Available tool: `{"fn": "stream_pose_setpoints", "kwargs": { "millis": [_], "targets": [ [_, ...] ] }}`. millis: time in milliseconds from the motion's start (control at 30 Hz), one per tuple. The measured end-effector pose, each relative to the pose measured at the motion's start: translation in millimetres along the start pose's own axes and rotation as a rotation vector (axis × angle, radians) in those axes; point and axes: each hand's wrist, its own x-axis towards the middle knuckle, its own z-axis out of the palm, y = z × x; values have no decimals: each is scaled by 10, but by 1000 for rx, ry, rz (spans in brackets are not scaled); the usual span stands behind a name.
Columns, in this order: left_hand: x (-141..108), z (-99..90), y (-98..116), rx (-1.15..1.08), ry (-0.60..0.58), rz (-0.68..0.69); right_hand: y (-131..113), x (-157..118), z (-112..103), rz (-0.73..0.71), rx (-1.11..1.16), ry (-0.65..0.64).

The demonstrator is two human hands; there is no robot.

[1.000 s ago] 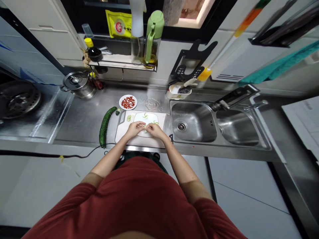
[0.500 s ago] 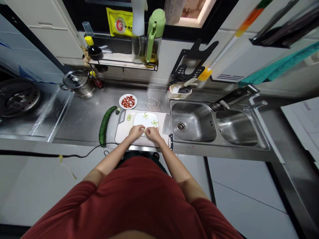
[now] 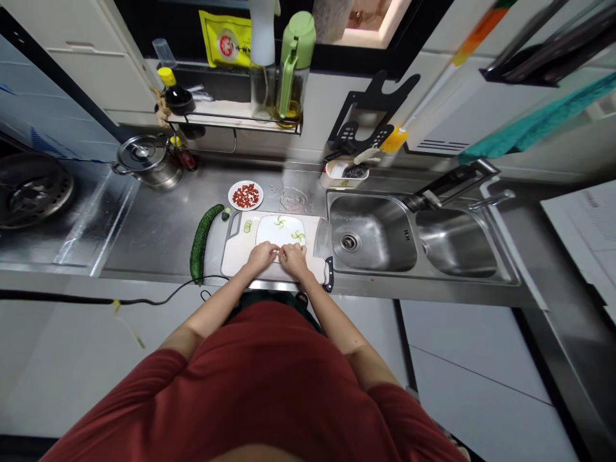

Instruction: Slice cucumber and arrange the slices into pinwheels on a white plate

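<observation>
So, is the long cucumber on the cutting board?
No, the long cucumber lies on the steel counter, left of the cutting board.

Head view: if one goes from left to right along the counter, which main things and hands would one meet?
Round black stove burner, lidded silver metal pot, long dark-green cucumber, left bare hand, right bare hand, left steel sink basin, right steel sink basin.

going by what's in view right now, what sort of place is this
A kitchen, probably a home one: there is a double-bowl stainless steel sink, a lidded steel pot, and a cutting board with a whole cucumber beside it.
</observation>
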Motion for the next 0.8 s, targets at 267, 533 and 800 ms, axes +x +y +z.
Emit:
{"fn": "stream_pose_setpoints", "kwargs": {
  "millis": [267, 533, 800],
  "targets": [
    [9, -88, -2, 94, -9, 0, 77, -96, -22, -44, 42, 8],
    [27, -66, -65, 167, -10, 63, 71, -144, 91, -63, 1, 74],
    [10, -56, -64, 167, 0, 52, 45, -171, 80, -109, -63, 90]
  ]
}}
